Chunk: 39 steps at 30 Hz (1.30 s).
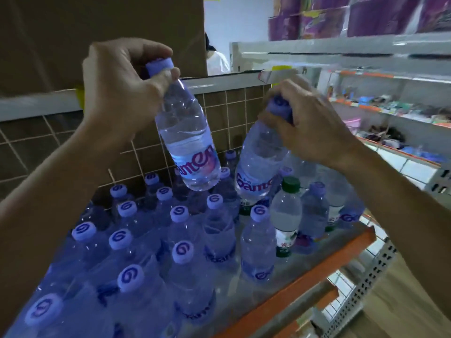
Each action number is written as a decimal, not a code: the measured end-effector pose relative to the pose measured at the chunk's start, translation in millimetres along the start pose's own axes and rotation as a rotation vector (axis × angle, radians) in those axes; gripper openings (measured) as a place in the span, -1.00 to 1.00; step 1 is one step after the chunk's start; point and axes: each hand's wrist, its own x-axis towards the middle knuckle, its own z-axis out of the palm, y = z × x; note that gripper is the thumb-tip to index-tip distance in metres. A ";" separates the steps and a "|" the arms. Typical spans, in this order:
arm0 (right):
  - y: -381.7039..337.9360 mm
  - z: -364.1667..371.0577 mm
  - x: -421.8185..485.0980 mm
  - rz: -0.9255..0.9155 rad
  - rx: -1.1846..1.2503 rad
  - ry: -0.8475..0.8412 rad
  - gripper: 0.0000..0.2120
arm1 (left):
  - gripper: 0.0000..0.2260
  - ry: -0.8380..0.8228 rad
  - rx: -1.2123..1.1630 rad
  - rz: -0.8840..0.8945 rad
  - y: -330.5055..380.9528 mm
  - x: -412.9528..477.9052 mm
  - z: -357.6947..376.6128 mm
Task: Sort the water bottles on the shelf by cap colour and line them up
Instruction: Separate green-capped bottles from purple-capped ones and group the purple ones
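The shelf [305, 286], with its orange front edge, runs from lower left to right and carries a crowd of purple-capped bottles [180, 252] standing upright in loose rows against a brown tiled back wall [44, 142]. Above the wall sits a large cardboard box [73, 32], and further shelving [366, 50] stretches off to the right with purple packs on top. Both bare forearms reach in from the bottom corners. The left hand [122, 89] is closed around the neck of 1 lifted bottle [188, 140], fingers under its purple cap, the bottle tilted and hanging clear above the standing rows. The right hand [307, 125] is wrapped over the cap of a second lifted bottle [258, 167], which leans left, its base down among the bottles at the shelf's right part. Just beside it stands 1 green-capped bottle [286, 215], upright among purple-capped neighbours near the front edge.
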 end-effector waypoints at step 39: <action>130.8 48.9 1.2 0.210 0.041 -0.590 -0.76 | -0.70 -0.719 0.641 -0.091 -106.4 -20.6 131.8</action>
